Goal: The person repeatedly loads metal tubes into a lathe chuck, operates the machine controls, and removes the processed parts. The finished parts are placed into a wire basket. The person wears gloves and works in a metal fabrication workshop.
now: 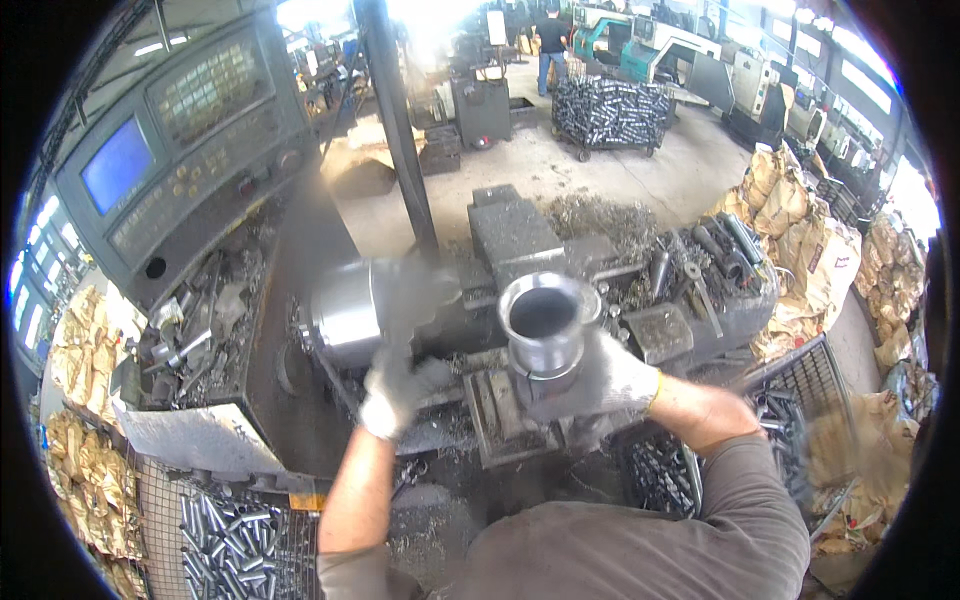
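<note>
– Above the lathe [735, 322], toward its near edge: holding what?
– Holding a steel tube [542, 352], flanged mouth up, with the right grip [606, 378] gloved and curled closed round its side.
– And with the left grip [394, 385]?
– Raised just beside the chuck [345, 315], gloved too, but blurred at the fingers; cannot tell how far open, or whether touching or holding anything.
– Toward the lathe's right end?
– Can see a wrench [703, 299].
– Below its near left corner?
– Can see pipes [230, 550], heaped loosely.

Silver tube [547, 356], yellow-edged white glove [625, 377]
</note>
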A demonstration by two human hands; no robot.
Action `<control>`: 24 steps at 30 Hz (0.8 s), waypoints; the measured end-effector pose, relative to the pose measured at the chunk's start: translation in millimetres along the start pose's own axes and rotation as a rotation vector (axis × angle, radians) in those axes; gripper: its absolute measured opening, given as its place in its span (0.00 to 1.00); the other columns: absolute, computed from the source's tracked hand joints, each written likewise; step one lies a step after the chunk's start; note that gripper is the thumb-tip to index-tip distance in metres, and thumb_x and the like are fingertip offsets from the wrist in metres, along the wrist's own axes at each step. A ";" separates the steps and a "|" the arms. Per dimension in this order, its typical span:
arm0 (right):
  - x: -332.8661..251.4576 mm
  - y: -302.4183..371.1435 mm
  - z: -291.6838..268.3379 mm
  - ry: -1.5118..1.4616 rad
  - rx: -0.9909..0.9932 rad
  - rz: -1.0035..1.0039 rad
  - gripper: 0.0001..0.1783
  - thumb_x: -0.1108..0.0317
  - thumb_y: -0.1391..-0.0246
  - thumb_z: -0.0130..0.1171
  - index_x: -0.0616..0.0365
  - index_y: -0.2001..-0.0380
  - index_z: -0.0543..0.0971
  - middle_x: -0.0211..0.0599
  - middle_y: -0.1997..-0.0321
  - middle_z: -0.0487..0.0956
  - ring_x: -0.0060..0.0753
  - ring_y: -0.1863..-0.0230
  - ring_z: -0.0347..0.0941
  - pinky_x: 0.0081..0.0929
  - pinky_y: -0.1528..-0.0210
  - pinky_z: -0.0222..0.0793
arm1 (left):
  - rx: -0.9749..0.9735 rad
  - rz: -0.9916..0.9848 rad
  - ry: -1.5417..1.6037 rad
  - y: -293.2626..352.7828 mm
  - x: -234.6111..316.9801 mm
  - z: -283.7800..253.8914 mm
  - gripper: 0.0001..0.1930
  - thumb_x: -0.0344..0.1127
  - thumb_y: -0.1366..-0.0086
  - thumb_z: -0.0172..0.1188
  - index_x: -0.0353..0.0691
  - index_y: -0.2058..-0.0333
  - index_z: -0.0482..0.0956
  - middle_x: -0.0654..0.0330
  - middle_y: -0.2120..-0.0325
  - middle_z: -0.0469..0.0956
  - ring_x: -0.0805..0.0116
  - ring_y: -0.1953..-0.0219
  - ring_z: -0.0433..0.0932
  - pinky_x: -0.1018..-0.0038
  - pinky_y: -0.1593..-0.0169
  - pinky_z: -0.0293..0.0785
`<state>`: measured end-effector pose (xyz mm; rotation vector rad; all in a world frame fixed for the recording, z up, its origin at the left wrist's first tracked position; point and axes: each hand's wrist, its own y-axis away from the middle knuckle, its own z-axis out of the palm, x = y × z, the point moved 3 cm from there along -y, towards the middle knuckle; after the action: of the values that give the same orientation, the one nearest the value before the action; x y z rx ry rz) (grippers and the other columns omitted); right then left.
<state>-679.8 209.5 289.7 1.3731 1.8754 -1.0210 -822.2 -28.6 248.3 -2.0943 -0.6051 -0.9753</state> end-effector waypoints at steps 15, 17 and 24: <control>258.5 141.4 250.6 0.565 -0.007 0.084 0.48 0.43 0.40 0.69 0.58 0.25 0.64 0.50 0.54 0.88 0.44 0.57 0.86 0.41 0.61 0.80 | 0.267 -0.860 0.975 138.5 -77.5 164.5 0.29 0.39 0.30 0.69 0.34 0.35 0.72 0.55 0.47 0.80 0.61 0.48 0.81 0.62 0.43 0.78; 238.4 143.2 238.2 0.437 -0.025 0.423 0.49 0.43 0.45 0.71 0.60 0.28 0.68 0.52 0.61 0.88 0.47 0.64 0.86 0.44 0.61 0.79 | 0.202 -0.830 1.129 149.3 -96.5 157.8 0.26 0.44 0.27 0.63 0.36 0.36 0.74 0.56 0.48 0.81 0.62 0.49 0.81 0.63 0.45 0.80; 99.6 347.3 54.0 -0.113 -0.001 1.182 0.25 0.54 0.52 0.76 0.61 0.57 0.87 0.35 0.68 0.87 0.28 0.70 0.84 0.32 0.70 0.81 | 0.183 -0.835 1.383 200.5 -138.4 131.6 0.25 0.50 0.24 0.58 0.36 0.40 0.78 0.54 0.54 0.84 0.59 0.58 0.85 0.64 0.55 0.88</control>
<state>-375.2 273.2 98.3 1.9375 0.6807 -0.4366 -713.5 -64.6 -3.9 -0.5463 -0.7079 -2.3163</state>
